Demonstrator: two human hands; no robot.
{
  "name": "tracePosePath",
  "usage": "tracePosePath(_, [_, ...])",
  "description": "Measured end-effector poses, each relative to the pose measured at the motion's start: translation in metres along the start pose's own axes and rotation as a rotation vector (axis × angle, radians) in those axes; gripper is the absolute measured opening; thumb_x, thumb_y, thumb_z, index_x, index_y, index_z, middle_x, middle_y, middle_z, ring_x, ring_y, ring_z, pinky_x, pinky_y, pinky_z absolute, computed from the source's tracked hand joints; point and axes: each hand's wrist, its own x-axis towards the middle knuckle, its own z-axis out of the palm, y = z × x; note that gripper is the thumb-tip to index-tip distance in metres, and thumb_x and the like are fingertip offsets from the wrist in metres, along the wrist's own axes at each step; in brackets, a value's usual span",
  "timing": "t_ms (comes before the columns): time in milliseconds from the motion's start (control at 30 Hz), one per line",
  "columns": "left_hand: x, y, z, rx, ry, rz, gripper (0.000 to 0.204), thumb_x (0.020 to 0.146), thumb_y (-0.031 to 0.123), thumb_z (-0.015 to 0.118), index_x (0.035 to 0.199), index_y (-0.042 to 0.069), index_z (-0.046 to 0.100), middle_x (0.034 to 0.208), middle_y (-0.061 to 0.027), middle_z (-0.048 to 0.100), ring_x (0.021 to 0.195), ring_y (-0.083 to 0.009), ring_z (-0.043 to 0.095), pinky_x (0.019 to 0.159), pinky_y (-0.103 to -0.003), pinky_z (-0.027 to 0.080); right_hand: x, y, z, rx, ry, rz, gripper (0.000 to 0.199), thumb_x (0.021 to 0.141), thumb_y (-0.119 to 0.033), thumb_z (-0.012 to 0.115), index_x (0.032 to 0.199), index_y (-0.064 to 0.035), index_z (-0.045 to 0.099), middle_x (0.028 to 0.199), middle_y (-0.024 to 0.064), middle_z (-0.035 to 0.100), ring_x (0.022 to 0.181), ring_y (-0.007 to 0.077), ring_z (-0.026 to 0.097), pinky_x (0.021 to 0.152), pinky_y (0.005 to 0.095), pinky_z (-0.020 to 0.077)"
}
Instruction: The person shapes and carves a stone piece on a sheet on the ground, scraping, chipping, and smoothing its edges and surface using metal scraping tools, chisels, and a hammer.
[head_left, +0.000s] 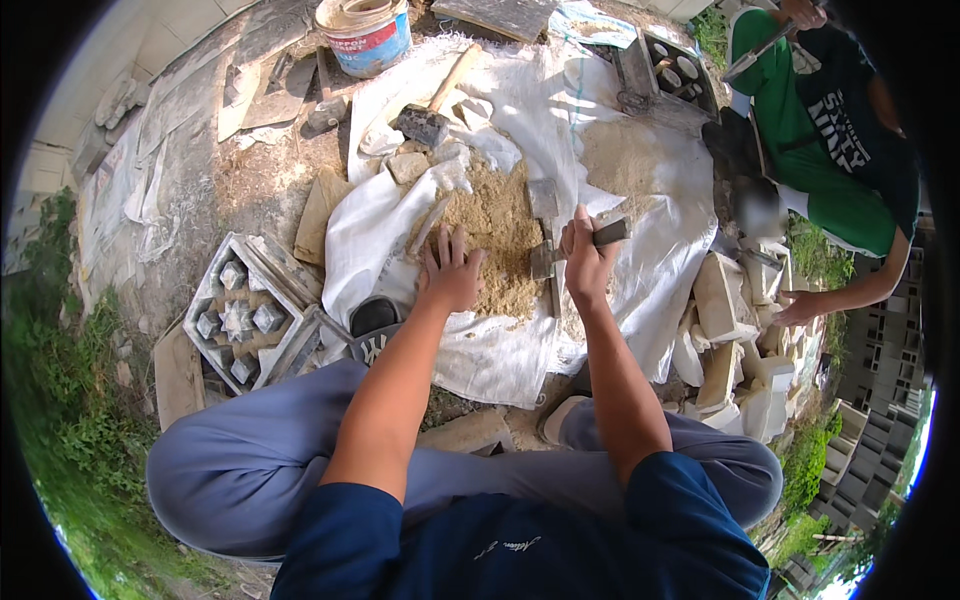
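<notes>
My left hand (453, 275) rests with fingers spread on a heap of damp tan sand (492, 225), near its left side. At the heap's right edge, my right hand (590, 258) is closed round a short flat-bladed tool with a thick grey handle (612, 232). Its metal blade (542, 262) points left against the sand. Just beyond the blade lies a small grey flat piece (543, 196). The sand sits on a white woven sheet (480, 365) spread over the ground. My fingers partly hide the tool's middle.
A mallet (422, 125) and stone pieces (408, 167) lie beyond the sand. Left stands a star-patterned mould (238, 315); a paint bucket (368, 50) is at the back. Right are pale blocks (722, 300), another mould (680, 72) and a co-worker (840, 130) holding a tool.
</notes>
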Motion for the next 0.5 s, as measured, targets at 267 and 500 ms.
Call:
tracePosePath(267, [-0.001,0.009,0.009,0.118,0.153,0.060,0.056,0.091,0.035,0.067,0.139,0.016,0.045,0.162,-0.0241,0.002,0.148,-0.0528,-0.005,0.113,-0.073,0.011,0.000,0.031,-0.022,0.166,0.023,-0.130,0.046,0.106,-0.021,0.048,0.064,-0.0112,0.033,0.054,-0.0031,0.030,0.048,0.0080,0.026,0.047,0.0295,0.0212])
tracePosePath(500, [-0.013,0.016,0.004,-0.031,0.291,0.036,0.065,0.089,0.030,0.072,0.145,0.016,0.043,0.160,-0.0247,0.012,0.149,-0.0475,0.014,0.116,-0.056,0.028,0.017,0.026,-0.048,0.284,0.195,-0.016,0.048,0.105,-0.020,0.048,0.061,-0.0118,0.031,0.050,-0.0012,0.030,0.044,0.0110,0.027,0.045,0.0317,0.0280])
